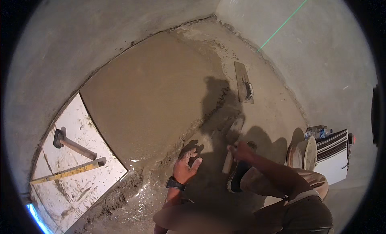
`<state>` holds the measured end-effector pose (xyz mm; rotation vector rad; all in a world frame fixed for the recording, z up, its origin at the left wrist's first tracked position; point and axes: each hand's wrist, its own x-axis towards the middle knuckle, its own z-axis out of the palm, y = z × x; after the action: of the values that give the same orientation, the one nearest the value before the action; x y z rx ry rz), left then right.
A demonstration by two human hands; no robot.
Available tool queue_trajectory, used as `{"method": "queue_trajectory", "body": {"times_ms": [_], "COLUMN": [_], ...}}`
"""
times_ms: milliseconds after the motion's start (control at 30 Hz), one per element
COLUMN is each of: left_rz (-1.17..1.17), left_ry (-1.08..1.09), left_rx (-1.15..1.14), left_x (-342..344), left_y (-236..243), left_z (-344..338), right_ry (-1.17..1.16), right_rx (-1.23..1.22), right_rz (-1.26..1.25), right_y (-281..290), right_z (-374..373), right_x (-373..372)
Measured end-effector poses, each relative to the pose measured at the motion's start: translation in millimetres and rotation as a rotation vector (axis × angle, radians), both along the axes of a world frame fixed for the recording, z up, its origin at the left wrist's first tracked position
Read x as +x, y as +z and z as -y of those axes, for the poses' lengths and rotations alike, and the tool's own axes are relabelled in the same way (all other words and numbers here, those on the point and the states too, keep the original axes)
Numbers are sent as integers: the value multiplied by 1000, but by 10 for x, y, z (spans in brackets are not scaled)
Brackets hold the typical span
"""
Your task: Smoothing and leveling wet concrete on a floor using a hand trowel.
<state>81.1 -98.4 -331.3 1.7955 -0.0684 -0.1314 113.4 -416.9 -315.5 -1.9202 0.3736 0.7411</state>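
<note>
The left hand point(185, 166) hovers low over the wet mortar bed point(152, 93), palm down and fingers spread, gripping nothing; a dark watch sits on its wrist. It is just beside the rough edge where the smoothed brown surface breaks into looser, glistening mix. The right hand point(240, 150) is clenched around the wooden handle of a trowel point(232, 143), whose blade points away from the person and rests on or just above the mortar (the shadow there makes contact hard to judge). A dark shoe point(237, 174) is planted right under that hand, with the person's bent knee beside it.

Farther off, near the right-hand wall, a long flat float point(242, 82) with a dark grip lies on the damp floor, well apart from both hands. At the left, a laid white tile point(78, 175) borders the mortar; a rubber mallet point(72, 144) and a yellow spirit level point(68, 171) lie on it, near each other. A green laser line point(285, 21) crosses the far wall. At the right stand a pale bucket point(302, 153) and a striped box point(333, 147).
</note>
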Motion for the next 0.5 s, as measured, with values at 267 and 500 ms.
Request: {"method": "queue_trajectory", "body": {"times_ms": [267,500], "left_rz": [-74,135], "left_ry": [-197,-435], "left_rx": [2,3], "left_x": [173,536], "left_y": [215,182], "left_z": [401,1621], "right_ry": [71,353], "right_rx": [-813,-1115], "right_rz": [384,553], "right_y": [521,2782], "right_z": [899,1379], "right_x": [953,348]}}
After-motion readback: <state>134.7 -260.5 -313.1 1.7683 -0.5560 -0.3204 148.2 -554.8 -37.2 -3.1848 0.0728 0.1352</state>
